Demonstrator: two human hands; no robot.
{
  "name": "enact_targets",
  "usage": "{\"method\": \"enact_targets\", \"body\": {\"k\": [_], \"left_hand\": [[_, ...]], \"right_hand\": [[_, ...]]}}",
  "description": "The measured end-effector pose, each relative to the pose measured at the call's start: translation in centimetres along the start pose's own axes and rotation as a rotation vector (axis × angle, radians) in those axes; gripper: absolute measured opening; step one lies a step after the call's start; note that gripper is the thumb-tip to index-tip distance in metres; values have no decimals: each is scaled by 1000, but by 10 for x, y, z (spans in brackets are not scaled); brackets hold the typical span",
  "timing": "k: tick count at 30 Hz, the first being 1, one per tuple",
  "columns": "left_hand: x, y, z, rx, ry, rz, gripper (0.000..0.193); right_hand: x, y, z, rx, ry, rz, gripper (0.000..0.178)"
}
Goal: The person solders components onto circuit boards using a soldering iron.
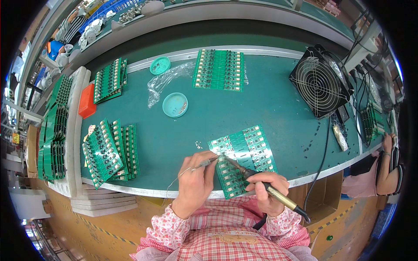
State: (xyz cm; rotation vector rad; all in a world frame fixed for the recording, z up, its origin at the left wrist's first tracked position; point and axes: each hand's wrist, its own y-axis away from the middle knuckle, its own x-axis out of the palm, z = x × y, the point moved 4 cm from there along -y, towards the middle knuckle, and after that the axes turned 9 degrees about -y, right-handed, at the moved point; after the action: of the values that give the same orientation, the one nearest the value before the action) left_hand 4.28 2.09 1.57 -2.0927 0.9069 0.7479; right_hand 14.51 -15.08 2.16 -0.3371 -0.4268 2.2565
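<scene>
A green circuit board panel [238, 141] with rows of small white parts lies tilted at the bench's front edge, right before me. My right hand [271, 188] is closed round a soldering iron [282, 198] with a black and gold handle, its tip down at the panel's left part. My left hand [194, 185] pinches a thin solder wire [177, 179] near a small greyish sleeve, its end close to the iron's tip. Whether tip and wire touch I cannot tell. The wire's tail hangs down left of my hand.
Stacked circuit boards [104, 150] stand at left, more [109, 80] behind beside a red box [87, 101]. Another board panel [218, 69] lies at the back. Turquoise dishes [175, 105] and clear plastic film [167, 82] sit mid-left. A black fan [320, 82] stands right; a co-worker's arm [386, 163] shows beyond.
</scene>
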Motion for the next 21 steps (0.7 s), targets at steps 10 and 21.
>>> {"method": "enact_targets", "body": {"k": [10, 21], "left_hand": [[-1, 1, -1, -6, 11, 0, 17], [-20, 4, 26, -268, 52, -60, 10]], "right_hand": [[-5, 10, -4, 46, 26, -137, 13], [-6, 11, -6, -3, 39, -135, 14]]}}
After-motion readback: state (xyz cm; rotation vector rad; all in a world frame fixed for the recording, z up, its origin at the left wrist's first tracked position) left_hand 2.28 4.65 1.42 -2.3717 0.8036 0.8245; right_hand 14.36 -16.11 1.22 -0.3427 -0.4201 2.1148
